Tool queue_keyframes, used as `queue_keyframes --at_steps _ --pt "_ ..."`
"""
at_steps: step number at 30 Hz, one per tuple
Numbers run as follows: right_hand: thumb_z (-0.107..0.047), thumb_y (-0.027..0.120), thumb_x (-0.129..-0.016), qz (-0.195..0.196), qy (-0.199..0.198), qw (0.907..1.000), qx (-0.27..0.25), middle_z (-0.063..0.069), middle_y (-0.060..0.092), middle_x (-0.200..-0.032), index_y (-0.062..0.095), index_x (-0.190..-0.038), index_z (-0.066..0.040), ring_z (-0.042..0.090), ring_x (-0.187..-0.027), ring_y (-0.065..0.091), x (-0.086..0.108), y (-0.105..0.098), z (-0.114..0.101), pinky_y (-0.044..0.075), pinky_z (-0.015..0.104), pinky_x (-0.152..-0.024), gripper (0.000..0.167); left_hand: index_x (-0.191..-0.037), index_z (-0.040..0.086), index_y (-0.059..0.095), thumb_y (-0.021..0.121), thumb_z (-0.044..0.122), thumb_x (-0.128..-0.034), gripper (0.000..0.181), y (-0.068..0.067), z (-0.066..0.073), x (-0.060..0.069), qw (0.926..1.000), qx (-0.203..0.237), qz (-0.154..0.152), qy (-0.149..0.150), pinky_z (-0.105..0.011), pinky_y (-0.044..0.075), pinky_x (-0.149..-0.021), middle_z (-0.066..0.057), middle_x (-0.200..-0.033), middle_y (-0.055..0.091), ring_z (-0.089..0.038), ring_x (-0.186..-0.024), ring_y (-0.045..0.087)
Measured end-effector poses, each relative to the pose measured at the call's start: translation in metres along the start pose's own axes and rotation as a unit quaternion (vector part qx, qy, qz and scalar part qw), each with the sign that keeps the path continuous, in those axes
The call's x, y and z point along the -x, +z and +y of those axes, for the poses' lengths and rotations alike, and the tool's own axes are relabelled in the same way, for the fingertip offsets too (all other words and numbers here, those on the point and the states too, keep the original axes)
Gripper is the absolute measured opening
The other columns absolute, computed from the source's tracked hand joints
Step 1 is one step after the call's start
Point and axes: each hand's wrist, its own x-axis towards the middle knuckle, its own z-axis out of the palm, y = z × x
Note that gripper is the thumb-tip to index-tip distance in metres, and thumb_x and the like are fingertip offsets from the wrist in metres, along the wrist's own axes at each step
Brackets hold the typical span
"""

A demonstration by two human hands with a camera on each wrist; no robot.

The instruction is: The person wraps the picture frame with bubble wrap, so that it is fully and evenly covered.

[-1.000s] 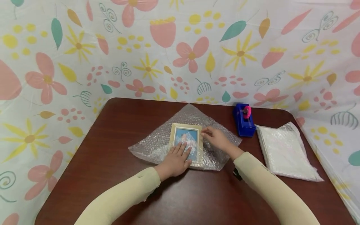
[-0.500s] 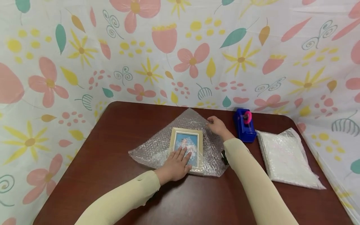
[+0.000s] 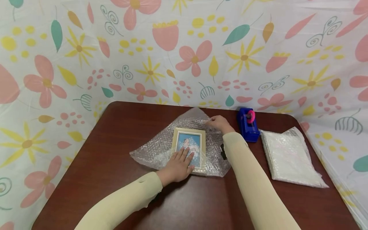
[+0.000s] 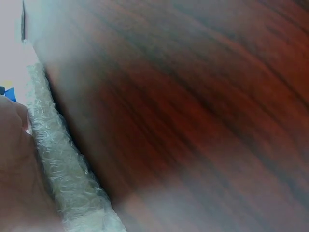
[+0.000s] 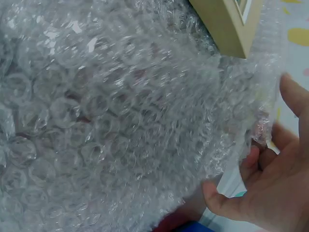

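Note:
A picture frame (image 3: 203, 143) with a pale gold border and a blue picture lies on a sheet of bubble wrap (image 3: 155, 153), whose near flap covers its lower part. My left hand (image 3: 176, 164) rests flat with spread fingers on the wrapped lower part. In the left wrist view, the wrapped edge (image 4: 72, 179) runs beside the hand. Beyond the frame's upper right corner, my right hand (image 3: 220, 124) pinches the lifted right side of the bubble wrap. The right wrist view shows the fingers (image 5: 248, 166) curled at the wrap's edge, near a bare frame corner (image 5: 234, 46).
At the back right of the brown table (image 3: 120, 195) stands a blue tape dispenser (image 3: 248, 127) with a pink roll. A stack of folded bubble wrap (image 3: 290, 158) lies to its right. Patterned cloth (image 3: 161, 64) hangs behind the table.
My right hand has moved from the frame's right edge to beyond its upper right corner, lifting the wrap's right side and bringing it leftward. The left hand has stayed on the frame.

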Motion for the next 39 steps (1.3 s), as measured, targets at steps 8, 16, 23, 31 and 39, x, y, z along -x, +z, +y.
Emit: queue_keyframes --at_steps 8,16,23,31,39 --pt "-0.030 0.067 -0.099 -0.031 -0.062 0.9931 -0.095 0.017 0.061 -0.112 0.057 -0.119 -0.001 0.032 -0.103 0.059 -0.010 -0.002 -0.012 0.051 0.048 -0.093 0.037 -0.166 0.020 0.015 0.026 0.047 -0.1118 0.062 -0.002 0.000 0.002 1.0000 0.000 0.003 0.002 -0.046 0.015 -0.133 -0.007 -0.176 0.005 -0.028 -0.164 0.005" --pt "-0.035 0.051 -0.108 -0.113 -0.132 0.9844 0.026 0.023 0.045 -0.159 0.046 -0.152 -0.002 0.041 -0.144 0.046 -0.006 0.005 -0.041 0.042 0.056 -0.117 0.055 -0.166 0.021 0.014 0.026 0.048 -0.1117 0.062 0.001 -0.004 -0.002 0.9999 -0.010 -0.003 -0.003 -0.046 0.014 -0.133 -0.006 -0.176 0.003 -0.027 -0.164 0.004" --pt "-0.029 0.040 -0.112 -0.090 -0.167 0.9818 -0.013 0.023 0.043 -0.160 0.050 -0.151 -0.004 0.042 -0.149 0.040 0.004 0.008 -0.042 0.035 0.058 -0.123 0.047 -0.167 0.023 0.012 0.024 0.052 -0.1107 0.064 0.004 -0.004 -0.005 0.9998 -0.018 -0.007 -0.004 -0.046 0.013 -0.134 -0.003 -0.176 0.001 -0.025 -0.164 0.002" --pt "-0.031 0.036 -0.113 -0.140 -0.162 0.9743 -0.070 0.025 0.037 -0.163 0.044 -0.154 -0.001 0.045 -0.153 0.031 0.018 0.010 -0.028 0.030 0.061 -0.125 0.051 -0.166 0.021 0.012 0.042 0.073 -0.0982 0.091 0.004 -0.004 -0.003 0.9998 -0.019 0.010 -0.001 -0.047 0.015 -0.133 -0.005 -0.175 0.004 -0.027 -0.164 0.004" --pt "-0.028 0.037 -0.113 -0.143 -0.154 0.9771 -0.033 0.030 0.036 -0.161 0.041 -0.154 0.004 0.051 -0.150 0.034 0.040 0.026 -0.020 0.033 0.064 -0.121 0.052 -0.166 0.020 0.015 0.045 0.071 -0.0978 0.091 0.002 -0.001 0.001 0.9993 -0.033 0.020 -0.001 -0.047 0.020 -0.132 -0.005 -0.175 0.008 -0.027 -0.164 0.008"
